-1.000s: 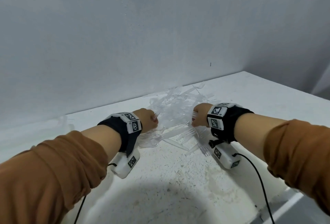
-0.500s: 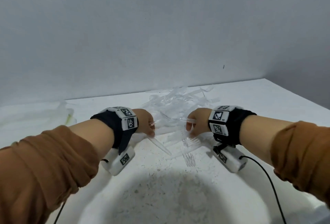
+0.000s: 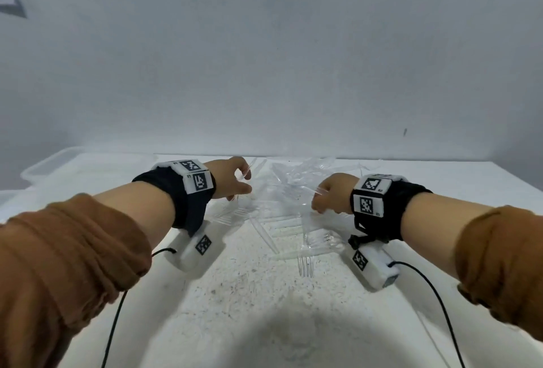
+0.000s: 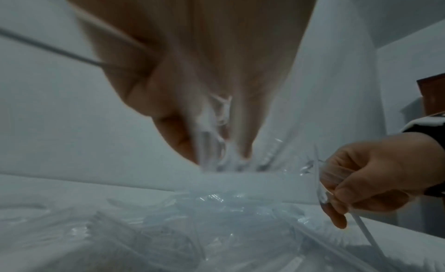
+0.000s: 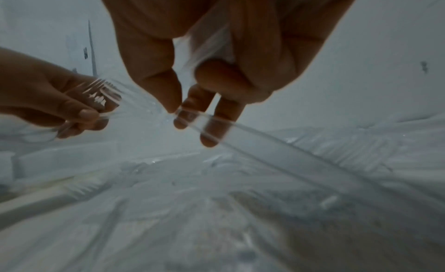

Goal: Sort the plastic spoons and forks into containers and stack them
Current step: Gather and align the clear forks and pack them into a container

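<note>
Clear plastic fork (image 3: pixel 304 265) nearest on white tabletop (image 3: pixel 264 309). Left hand (image 3: pixel 232 181) pinching clear forks (image 5: pixel 101 93); right hand (image 3: pixel 330 196) pinching a clear handle (image 5: pixel 216 122). Clear cutlery pile (image 3: pixel 293 188) toward far edge. Probably light, slick, brittle: grip handles.

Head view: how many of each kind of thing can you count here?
Hands: 2, left hand gripping forks, right hand pinching a clear utensil.
Wrist cameras: 2, left wrist camera, right wrist camera.
Container: 1.
Cutlery pile: 1, pieces too tangled to count.
Total: 6.
</note>
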